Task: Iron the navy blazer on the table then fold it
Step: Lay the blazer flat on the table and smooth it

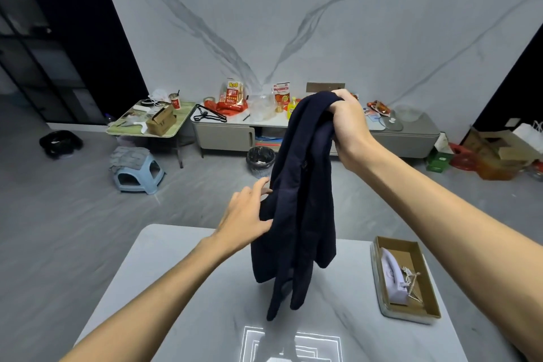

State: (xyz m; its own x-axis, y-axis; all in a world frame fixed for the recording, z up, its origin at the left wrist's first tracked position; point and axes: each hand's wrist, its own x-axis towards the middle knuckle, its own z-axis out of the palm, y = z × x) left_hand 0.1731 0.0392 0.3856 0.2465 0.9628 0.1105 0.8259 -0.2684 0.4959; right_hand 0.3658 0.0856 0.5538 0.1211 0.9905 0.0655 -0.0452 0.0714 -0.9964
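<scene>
The navy blazer (299,200) hangs bunched in the air above the grey marble table (182,288), its lower ends dangling just over the tabletop. My right hand (346,123) is shut on the blazer's top, holding it up. My left hand (249,214) has its fingers spread and touches the blazer's left edge at mid height, without a clear grip. A small white iron (395,279) lies in a shallow cardboard tray (423,282) at the table's right side.
A light patch (291,344) shines on the table's near edge. Beyond the table are a black bin (260,160), a blue stool (138,173), a folding side table (152,120) and a cluttered low cabinet (293,129). Boxes and bags (493,153) sit at the right wall.
</scene>
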